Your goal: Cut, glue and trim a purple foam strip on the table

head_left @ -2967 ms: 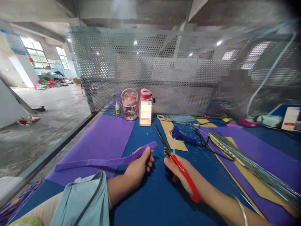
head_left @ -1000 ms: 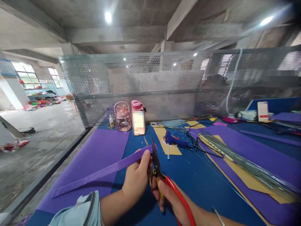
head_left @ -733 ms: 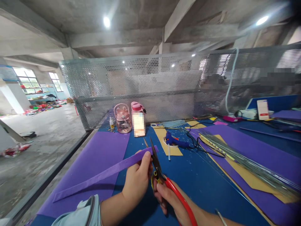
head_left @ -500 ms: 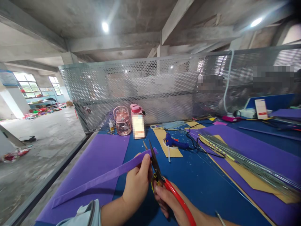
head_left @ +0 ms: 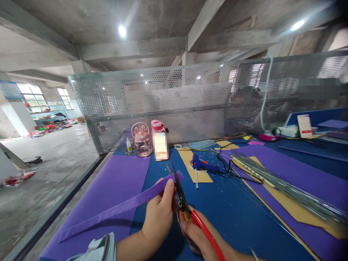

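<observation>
A long, narrow purple strip (head_left: 116, 207) is pinched between the thumb and fingers of my left hand (head_left: 160, 210). From there it trails down to the left over a purple sheet (head_left: 119, 177). My right hand (head_left: 194, 230) grips red-handled scissors (head_left: 182, 195), their dark blades pointing up and slightly parted. The strip's short far end passes between or against the blades; I cannot tell which. My two hands are close together above the blue tabletop (head_left: 228, 210). Part of the scissors' handles is hidden by my right hand.
Beyond my hands, a blue glue gun (head_left: 202, 165) rests near a tan piece of paper (head_left: 187, 159). A pink bottle (head_left: 141, 141) and a phone (head_left: 161, 146) stand at the back. Thin wires (head_left: 288, 192) lie over purple sheets on the right. A perforated metal screen (head_left: 163, 98) rises behind.
Both hands, the strip and the scissors stay in nearly the same place. The scissors' blades look slightly closer together, and the view has shifted a little.
</observation>
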`<state>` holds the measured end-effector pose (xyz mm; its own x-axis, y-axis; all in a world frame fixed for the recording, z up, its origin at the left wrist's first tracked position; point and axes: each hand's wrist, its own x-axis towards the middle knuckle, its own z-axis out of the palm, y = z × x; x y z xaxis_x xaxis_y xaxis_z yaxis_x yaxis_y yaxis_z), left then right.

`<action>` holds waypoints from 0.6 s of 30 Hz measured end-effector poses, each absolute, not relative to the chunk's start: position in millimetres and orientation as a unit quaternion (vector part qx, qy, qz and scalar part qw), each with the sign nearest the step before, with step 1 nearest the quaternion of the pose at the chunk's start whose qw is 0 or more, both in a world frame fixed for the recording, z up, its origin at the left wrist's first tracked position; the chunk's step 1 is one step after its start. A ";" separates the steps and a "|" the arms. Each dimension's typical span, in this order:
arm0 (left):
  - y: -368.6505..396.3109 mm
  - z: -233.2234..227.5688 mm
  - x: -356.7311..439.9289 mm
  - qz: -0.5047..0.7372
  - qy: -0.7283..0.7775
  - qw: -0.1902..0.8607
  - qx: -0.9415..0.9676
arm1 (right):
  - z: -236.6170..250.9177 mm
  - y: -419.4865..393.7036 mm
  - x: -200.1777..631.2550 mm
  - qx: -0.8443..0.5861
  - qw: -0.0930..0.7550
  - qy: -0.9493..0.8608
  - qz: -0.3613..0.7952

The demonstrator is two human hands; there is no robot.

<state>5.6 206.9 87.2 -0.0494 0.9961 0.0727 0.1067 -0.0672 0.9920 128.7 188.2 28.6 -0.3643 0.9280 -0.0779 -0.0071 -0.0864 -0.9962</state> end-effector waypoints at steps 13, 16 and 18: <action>204.2 88.8 6.9 0.510 0.516 0.460 0.512 | 34.7 195.8 122.2 -0.455 0.413 -0.600 0.513; 205.0 86.1 6.0 0.509 0.516 0.458 0.515 | 32.5 196.1 121.9 -0.444 0.419 -0.593 0.525; 205.2 84.2 5.8 0.509 0.518 0.463 0.508 | 33.7 195.6 122.9 -0.444 0.419 -0.589 0.529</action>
<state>5.8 205.2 84.2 -0.0556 0.9977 0.0379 0.0556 -0.0348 0.9978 122.9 195.6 33.7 -0.2537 0.9670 0.0247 0.0800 0.0464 -0.9957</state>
